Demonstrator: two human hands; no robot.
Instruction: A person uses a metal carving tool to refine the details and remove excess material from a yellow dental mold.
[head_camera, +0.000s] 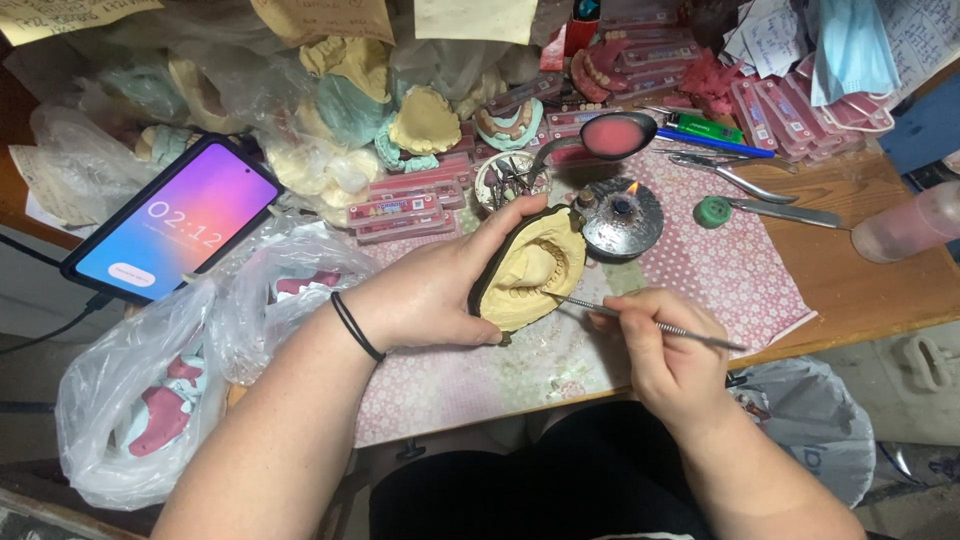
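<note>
Head view, observed from beside the tabletop (860, 270). Far left: a smartphone (175, 222) with a lit purple-pink screen lies tilted on clear plastic bags (150, 390) that hold pink and pale casts. Left forearm comes in from the lower left, angled up and to the right, a black band on the wrist. Left hand (430, 295) is curled around a yellow dental cast (530, 270) with a dark outer shell; thumb lies along the upper edge, fingers wrap beneath, palm turned toward the cast. Cast is held raised just over the pink patterned cloth (700, 265), near the front edge of the tabletop, tooth side facing the right hand. Right forearm rises from the lower right. Right hand (665, 345) is closed in a pen-type grip on a thin metal instrument (640, 320); the tip touches the cast at its lower tooth row, the handle trails off to the right past the knuckles. Just behind the cast, a small round metal burner (622, 215) shows a lit flame. Behind it, a spoon (612, 136) carries pink wax. Further right lie pliers (740, 180) and a pink bottle (905, 225).
</note>
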